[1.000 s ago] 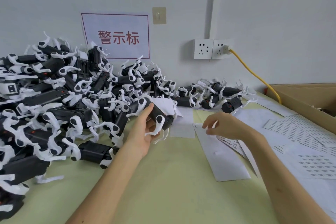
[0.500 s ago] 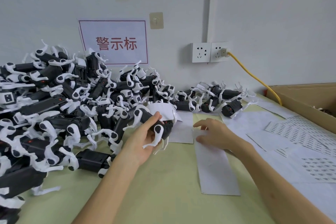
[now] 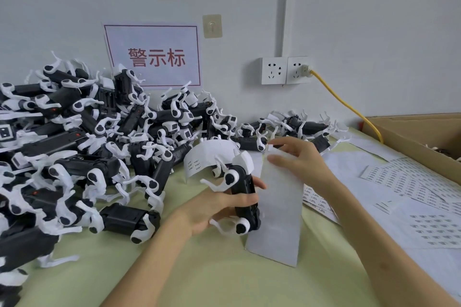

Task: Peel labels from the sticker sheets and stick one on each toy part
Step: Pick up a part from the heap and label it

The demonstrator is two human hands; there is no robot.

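Tabletop [image 3: 212, 276] below both grips. Toy-part pile [image 3: 74, 152] left of left grip [image 3: 214, 207]. Sticker sheets [image 3: 411, 182] right of right grip [image 3: 296, 159]. Paper strip [image 3: 279, 207] upright, top edge pinched by right grip. Toy part [image 3: 243, 197] clamped in left grip, touching strip.

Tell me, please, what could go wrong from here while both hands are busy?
1. The left hand holds the black toy part with white legs right beside the curled white label sheet; a thin leg might snag that sheet.
2. The right hand pinches the long white paper strip only at its top end; the unsupported rest may bend or crease against that toy.
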